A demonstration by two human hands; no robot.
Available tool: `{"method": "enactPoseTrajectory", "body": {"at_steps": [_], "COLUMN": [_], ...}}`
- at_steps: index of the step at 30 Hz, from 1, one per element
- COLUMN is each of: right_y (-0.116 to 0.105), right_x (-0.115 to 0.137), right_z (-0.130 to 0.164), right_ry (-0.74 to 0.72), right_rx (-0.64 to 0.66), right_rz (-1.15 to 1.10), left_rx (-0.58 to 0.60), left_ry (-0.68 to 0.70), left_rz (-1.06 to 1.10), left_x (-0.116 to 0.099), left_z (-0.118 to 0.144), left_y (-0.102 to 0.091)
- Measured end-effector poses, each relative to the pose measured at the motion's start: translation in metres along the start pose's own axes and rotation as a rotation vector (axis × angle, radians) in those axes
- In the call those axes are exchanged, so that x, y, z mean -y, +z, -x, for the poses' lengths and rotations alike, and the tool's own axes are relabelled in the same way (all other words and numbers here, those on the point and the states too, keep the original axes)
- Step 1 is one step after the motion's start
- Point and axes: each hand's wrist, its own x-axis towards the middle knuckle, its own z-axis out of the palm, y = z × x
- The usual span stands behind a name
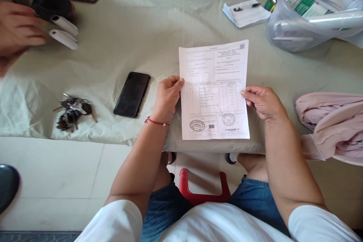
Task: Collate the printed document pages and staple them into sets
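Note:
Between my two hands is a printed paper form (pixel 214 90) with a table, two round stamps and small codes near its lower edge. My left hand (pixel 168 92) pinches its left edge, thumb on top. On the opposite edge, slightly lower, my right hand (pixel 262 100) grips the sheet between thumb and fingers. The form is held upright to my view, over the table's near edge. A black smartphone (pixel 132 94) lies just left of my left hand, and a bunch of keys (pixel 76 109) is farther left.
A cloth-covered table (pixel 136 38) spans the view. At upper right stand a clear plastic basin (pixel 297 43) and a notepad (pixel 246 15) with a pen. Pink fabric (pixel 340 121) lies at right. Another person's hand (pixel 21 26) is at upper left, near white handheld objects (pixel 64 32).

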Motion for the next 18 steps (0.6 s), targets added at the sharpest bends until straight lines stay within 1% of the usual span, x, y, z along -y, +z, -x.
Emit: {"method": "enactPoseTrajectory", "body": {"at_steps": [5,10,14,18], "right_y": [-0.009,-0.020,-0.024,-0.021], "right_x": [0.002,0.000,-0.003,-0.005], "right_z": [0.004,0.005,0.005,0.006], "right_ry": [0.017,0.032,0.034,0.067], "right_rx": [0.058,0.119,0.116,0.093], "right_rz": [0.043,0.092,0.092,0.068], "left_rx": [-0.034,-0.024,-0.014,-0.013], "left_ry": [-0.044,-0.055,-0.060,-0.051], "left_rz": [-0.020,-0.009,-0.023,-0.045], "left_x": [-0.006,-0.005,-0.002,0.004], "left_z": [0.004,0.005,0.004,0.002], "left_y": [0.005,0.011,0.013,0.012]}}
